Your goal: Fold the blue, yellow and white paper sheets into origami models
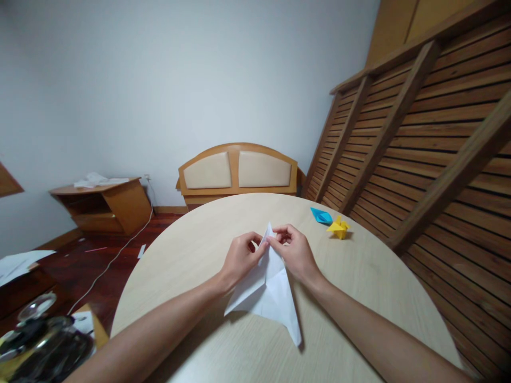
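Observation:
A sheet of white paper (275, 290), folded and creased, lies partly raised over the table, its narrow tip pointing away from me and its wide end spreading toward me. My left hand (243, 258) pinches the left edge of the paper near the tip. From the other side, my right hand (296, 252) has its thumb and fingers closed on the right edge at about the same height. Both thumbs nearly meet on the crease. The fingertips behind the paper are partly hidden.
On the round table (179, 255), to the right, sit a yellow origami figure (339, 228) and a blue folded paper piece (321, 215). Slatted wooden boards (431, 159) lean on the right. Behind stands a padded headboard (239, 169); a low cabinet (104, 205) is at left.

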Demonstrator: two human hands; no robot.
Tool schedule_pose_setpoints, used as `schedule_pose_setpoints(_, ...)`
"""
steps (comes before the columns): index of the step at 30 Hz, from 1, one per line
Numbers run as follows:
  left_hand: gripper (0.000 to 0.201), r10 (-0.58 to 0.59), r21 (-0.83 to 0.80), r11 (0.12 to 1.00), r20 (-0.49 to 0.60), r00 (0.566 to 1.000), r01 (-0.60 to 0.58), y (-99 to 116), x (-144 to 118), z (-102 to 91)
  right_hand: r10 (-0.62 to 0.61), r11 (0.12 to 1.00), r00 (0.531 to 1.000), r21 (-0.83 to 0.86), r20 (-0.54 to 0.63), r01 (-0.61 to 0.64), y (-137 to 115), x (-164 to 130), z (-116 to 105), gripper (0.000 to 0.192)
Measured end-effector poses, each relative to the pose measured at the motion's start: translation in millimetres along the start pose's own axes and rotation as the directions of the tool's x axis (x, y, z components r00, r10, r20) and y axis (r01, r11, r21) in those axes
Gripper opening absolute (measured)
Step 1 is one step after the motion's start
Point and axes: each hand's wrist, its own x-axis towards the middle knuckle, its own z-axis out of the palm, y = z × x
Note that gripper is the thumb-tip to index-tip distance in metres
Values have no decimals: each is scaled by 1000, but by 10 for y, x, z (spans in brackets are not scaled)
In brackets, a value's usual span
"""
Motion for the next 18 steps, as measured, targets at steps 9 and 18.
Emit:
schedule_pose_setpoints(9, 18, 23, -81, 996, -69, 997, -28, 59, 8, -13, -38, 996, 997, 85, 61, 32, -155, -104, 58, 33)
schedule_pose_setpoints(18, 30, 26, -164, 986, -11, 1000, -28, 79, -3, 13, -206, 974, 977, -88, 46, 209, -213, -137, 39, 19)
